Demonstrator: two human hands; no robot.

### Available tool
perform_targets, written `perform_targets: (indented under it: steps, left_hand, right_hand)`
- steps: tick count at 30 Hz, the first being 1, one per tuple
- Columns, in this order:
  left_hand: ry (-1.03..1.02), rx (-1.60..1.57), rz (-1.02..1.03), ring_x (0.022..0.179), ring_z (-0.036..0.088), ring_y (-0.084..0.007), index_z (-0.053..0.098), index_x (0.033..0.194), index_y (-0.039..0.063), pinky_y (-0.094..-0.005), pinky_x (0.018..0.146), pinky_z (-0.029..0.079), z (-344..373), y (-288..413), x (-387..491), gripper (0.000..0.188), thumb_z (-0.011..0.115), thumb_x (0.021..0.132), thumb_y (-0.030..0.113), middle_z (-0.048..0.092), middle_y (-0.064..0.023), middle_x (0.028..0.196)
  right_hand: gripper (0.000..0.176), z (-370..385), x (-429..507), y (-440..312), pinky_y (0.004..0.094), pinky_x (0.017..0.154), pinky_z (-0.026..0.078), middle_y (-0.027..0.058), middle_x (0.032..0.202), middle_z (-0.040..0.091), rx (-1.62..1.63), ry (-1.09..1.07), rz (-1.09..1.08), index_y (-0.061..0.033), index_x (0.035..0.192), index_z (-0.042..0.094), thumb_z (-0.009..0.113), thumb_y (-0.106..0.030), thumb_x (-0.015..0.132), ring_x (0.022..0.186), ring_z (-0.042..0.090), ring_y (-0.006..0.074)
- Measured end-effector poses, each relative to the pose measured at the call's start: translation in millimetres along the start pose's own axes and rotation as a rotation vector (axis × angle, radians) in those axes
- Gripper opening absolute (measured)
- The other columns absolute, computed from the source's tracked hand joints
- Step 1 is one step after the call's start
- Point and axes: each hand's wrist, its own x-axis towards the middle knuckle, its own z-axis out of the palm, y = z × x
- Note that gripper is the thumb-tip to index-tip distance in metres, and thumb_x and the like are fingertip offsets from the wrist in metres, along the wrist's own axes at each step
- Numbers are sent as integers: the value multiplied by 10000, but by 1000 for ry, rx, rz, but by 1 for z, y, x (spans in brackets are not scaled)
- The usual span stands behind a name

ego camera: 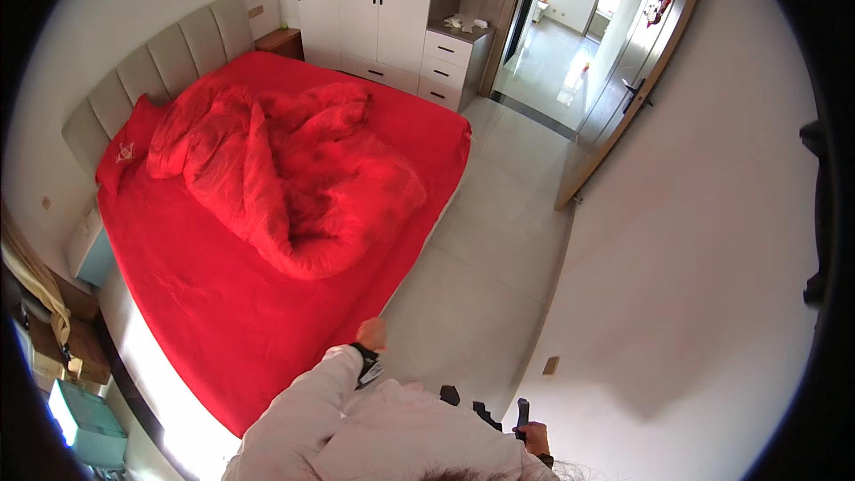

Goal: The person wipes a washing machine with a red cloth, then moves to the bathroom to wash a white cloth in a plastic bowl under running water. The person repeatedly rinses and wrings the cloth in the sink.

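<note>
My left hand is beside the near edge of the bed, a black band and a small pale-faced device at its wrist. Its fingers are too hidden to tell whether they are curled or apart. Low in the picture, close to the white wall, my right hand grips a dark, narrow handheld object. Before me lies a bed with a red sheet. A crumpled red quilt is heaped across its middle, and a red pillow rests against the padded headboard.
A white wardrobe and drawer unit stand beyond the bed, with a brown nightstand in the corner. A tiled floor strip runs to an open door. Teal box and cartons sit lower left.
</note>
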Motion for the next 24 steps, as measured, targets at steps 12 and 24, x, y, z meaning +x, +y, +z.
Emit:
perform_targets:
  steps: [12,24]
  left_hand:
    - [134,-407,-438,1022,555,-344,597,1038,41,-423,866,436,-17,69,263,378,520,671,87,593,-229,1043]
    - [-510,-31,-649,653,587,-280,610,621,84,-418,547,443,25,34,348,112,547,665,165,589,-116,659]
  right_hand:
    - [117,-38,304,-229,354,545,498,140,666,608,-590,-464,-497,85,707,590,619,-15,654,585,607,232]
    - [471,56,571,-574,320,616,489,129,765,608,-610,-129,-260,113,1037,546,657,11,591,655,591,221]
